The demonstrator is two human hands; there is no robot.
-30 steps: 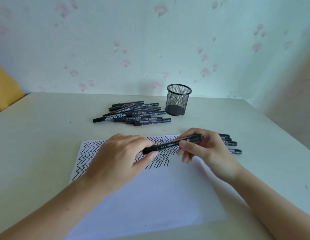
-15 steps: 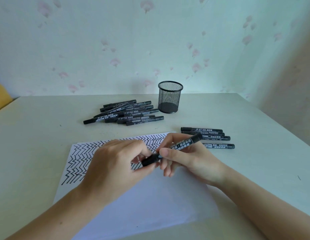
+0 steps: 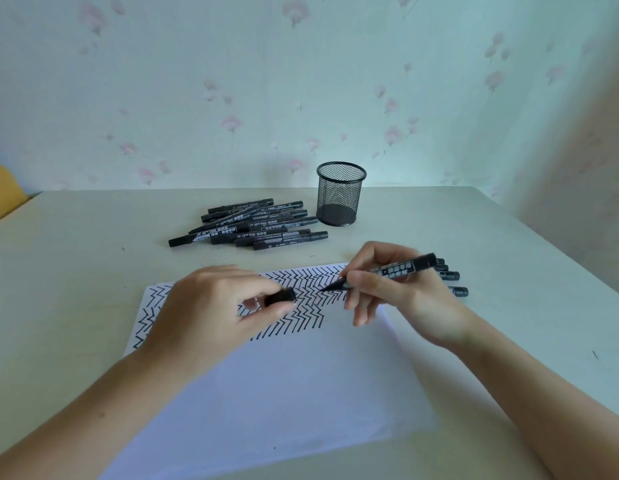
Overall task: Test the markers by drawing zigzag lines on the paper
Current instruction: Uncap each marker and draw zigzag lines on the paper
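I am gripping the uncapped marker [image 3: 391, 273] in my right hand [image 3: 398, 299], low on the barrel near the tip, which is hovering over the zigzag rows on the paper [image 3: 283, 393]. My left hand [image 3: 214, 310] is pinching its cap [image 3: 280, 295]. The marker looks light, stiff and smooth, so I am favouring a light grip near the nib.
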